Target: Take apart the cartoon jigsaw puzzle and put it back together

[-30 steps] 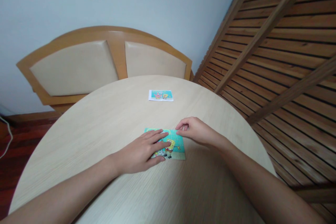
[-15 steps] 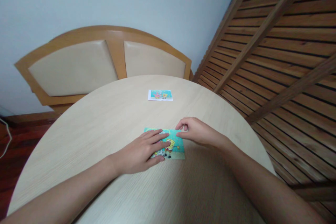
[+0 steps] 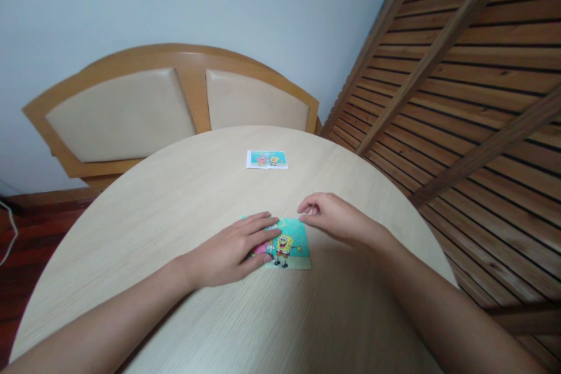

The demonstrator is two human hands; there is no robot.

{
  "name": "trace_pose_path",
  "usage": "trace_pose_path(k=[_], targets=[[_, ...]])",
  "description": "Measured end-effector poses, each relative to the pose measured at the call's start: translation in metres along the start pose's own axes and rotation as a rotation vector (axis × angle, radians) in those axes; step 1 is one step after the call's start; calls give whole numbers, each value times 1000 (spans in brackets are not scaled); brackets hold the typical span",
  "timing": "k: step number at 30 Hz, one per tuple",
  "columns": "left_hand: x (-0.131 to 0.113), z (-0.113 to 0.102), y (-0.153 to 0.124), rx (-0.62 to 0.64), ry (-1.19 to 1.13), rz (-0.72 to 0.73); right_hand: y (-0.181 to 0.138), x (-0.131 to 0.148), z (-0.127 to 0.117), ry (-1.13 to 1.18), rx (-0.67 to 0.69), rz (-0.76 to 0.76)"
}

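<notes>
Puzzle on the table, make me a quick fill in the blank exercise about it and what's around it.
The left hand lies across the puzzle's ____ part.
The right hand is nearest the puzzle's far ____ corner.
The puzzle's square figure is mostly ____.
The picture sheet lies ____ from the person than the puzzle.
Missing words: left; right; yellow; farther.

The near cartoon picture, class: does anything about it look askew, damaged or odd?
Nothing stands out: the cartoon picture lies flat on the table and looks whole where it shows; the left hand hides part.
</notes>
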State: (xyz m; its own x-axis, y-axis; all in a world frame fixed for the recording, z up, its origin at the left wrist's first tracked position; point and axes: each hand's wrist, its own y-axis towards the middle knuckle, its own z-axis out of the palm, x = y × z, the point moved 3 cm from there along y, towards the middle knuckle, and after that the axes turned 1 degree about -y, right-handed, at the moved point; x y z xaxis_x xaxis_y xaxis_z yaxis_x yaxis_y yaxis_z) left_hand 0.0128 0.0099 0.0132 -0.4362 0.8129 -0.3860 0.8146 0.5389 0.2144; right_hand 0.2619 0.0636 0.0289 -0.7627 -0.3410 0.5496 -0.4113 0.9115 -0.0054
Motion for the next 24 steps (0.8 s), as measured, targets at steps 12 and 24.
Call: trace_pose_path(k=[12,24], targets=[[64,-31,-13,-145,128,-180,1,-4,5,-102,-32,-52],[83,-12,-16,-139,112,-281,6,-17,14,-190,-60,-77]])
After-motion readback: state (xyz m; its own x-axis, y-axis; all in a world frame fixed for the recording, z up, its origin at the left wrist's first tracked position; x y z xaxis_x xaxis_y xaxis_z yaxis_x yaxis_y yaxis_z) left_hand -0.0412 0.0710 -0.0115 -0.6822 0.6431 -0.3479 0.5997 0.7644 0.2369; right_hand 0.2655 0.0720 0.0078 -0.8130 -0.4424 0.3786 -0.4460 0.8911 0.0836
